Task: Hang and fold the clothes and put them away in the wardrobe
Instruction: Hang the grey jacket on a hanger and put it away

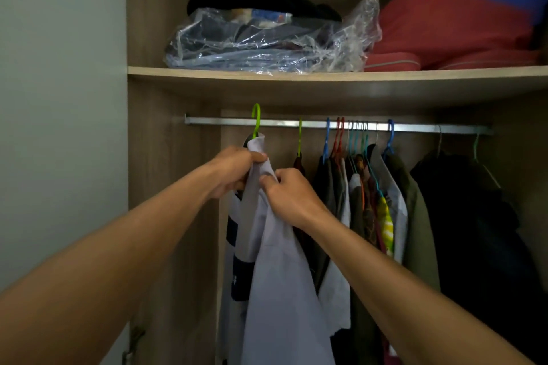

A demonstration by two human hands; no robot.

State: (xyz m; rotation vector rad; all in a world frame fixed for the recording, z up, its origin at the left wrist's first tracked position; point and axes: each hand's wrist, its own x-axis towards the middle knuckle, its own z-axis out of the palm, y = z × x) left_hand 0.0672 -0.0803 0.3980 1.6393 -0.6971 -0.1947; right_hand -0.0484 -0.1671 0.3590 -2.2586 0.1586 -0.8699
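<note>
Open wooden wardrobe [166, 38]: shelf [296, 75] up top carrying a plastic-wrapped bundle [252, 41] and red bedding [444, 29], metal rail [222, 121] beneath, with hung clothes [370, 201] from its middle to its right end. Pale lilac shirt [281, 275] on a green hanger [256, 118] at the rail's left end; cannot tell whether the hook is seated. Left hand [234, 170] curled round the shirt collar, right hand [292, 194] just beside it, fingers pinching the fabric below.
</note>
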